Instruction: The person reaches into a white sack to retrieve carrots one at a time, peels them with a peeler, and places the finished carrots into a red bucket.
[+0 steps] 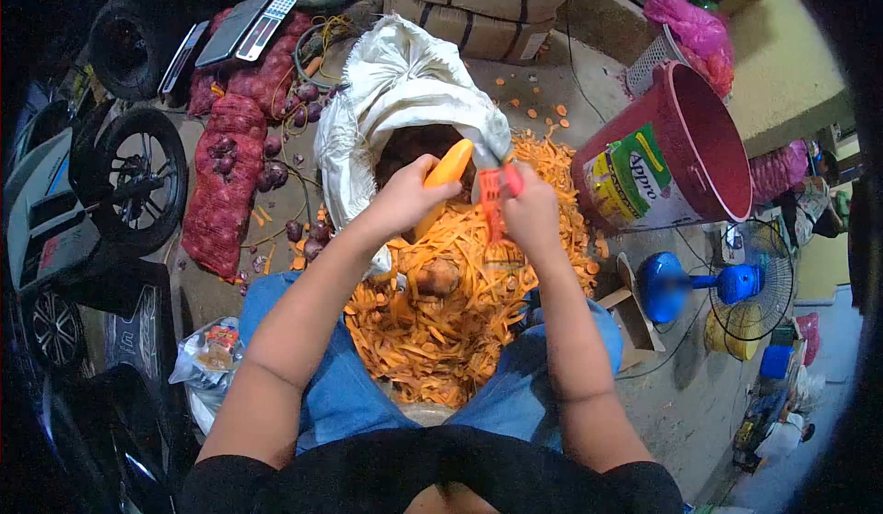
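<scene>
In my left hand [411,192] is a bright orange, peeled-looking carrot [451,163], its rounded end pointing up and away from me. My right hand [532,215] is closed around a red peeler [490,199], slightly blurred, just to the right of the carrot. Beneath both hands a large heap of orange peelings [418,339] spreads between my legs, with a brownish unpeeled root [437,278] lying on it. Right behind the hands, a white woven sack [405,59] gapes towards me, its dark inside holding brownish roots that are hard to make out.
A dark red bucket [635,151] leans at the right, near a blue fan [681,289]. Red net bags of onions [225,183], a scale [248,31] and a motorcycle wheel [138,183] occupy the left. Strapped boxes [469,27] stand at the back.
</scene>
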Motion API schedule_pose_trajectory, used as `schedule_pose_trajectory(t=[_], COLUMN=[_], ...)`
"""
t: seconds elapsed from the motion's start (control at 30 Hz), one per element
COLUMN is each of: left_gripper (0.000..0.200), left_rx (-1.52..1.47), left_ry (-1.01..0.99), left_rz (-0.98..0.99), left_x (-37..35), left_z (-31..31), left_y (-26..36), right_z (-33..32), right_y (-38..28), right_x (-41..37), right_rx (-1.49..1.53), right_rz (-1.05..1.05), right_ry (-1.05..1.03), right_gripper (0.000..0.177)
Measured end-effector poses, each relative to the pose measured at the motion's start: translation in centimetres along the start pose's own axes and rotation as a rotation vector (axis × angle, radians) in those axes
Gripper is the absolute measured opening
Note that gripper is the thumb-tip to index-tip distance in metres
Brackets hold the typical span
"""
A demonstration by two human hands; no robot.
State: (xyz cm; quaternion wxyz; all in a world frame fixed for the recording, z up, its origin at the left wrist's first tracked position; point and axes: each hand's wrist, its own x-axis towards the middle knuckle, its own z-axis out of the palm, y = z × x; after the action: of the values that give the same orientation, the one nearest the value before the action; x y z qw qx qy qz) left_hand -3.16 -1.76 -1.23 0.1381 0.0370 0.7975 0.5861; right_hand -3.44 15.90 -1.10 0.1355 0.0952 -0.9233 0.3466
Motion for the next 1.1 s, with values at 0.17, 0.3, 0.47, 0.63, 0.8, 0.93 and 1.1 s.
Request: schedule_pose_trajectory(t=[0.17, 0.3, 0.47, 0.63, 0.8, 0.93, 1.1], left_gripper=[0.029, 0.034, 0.032, 0.03, 0.036, 0.035, 0.035], left_rx=[-0.66, -0.755, -0.915, -0.74, -0.617, -0.738, -0.896], left_ry=[-0.193, -0.239, -0.159, -0.367, -0.466, -0.303, -0.245], left_rz=[-0.343, -0.395, -0.488, -0.433, -0.232, -0.477, -0.478], left_x=[-1.1, -0.8, -1.4, -2.0, -3.8, -3.0, -1.5], left_z=[0.8, 2.8, 4.2, 4.1, 3.4, 2.7, 2.8], left_y=[1.2, -0.1, 0.8, 0.2, 1.3, 1.1, -0.5], right_z=[0.1, 1.2, 2.7, 1.1, -1.8, -0.9, 0.7], right_y=[2.3, 0.9, -2.1, -0.8, 5.4, 3.9, -2.2], right_x=[1.6, 1.3, -0.3, 1.0, 3.7, 3.4, 0.7], right_rx=[0.51, 0.805, 0.783, 0.507, 0.387, 0.628, 0.693], right_rz=[0.321, 0.48, 0.291, 0.276, 0.59, 0.55, 0.287], right_ry=[0.265, 0.411, 0.304, 0.45, 0.661, 0.599, 0.376], right_gripper=[0.027, 0.025, 0.021, 0.022, 0.027, 0.028, 0.026])
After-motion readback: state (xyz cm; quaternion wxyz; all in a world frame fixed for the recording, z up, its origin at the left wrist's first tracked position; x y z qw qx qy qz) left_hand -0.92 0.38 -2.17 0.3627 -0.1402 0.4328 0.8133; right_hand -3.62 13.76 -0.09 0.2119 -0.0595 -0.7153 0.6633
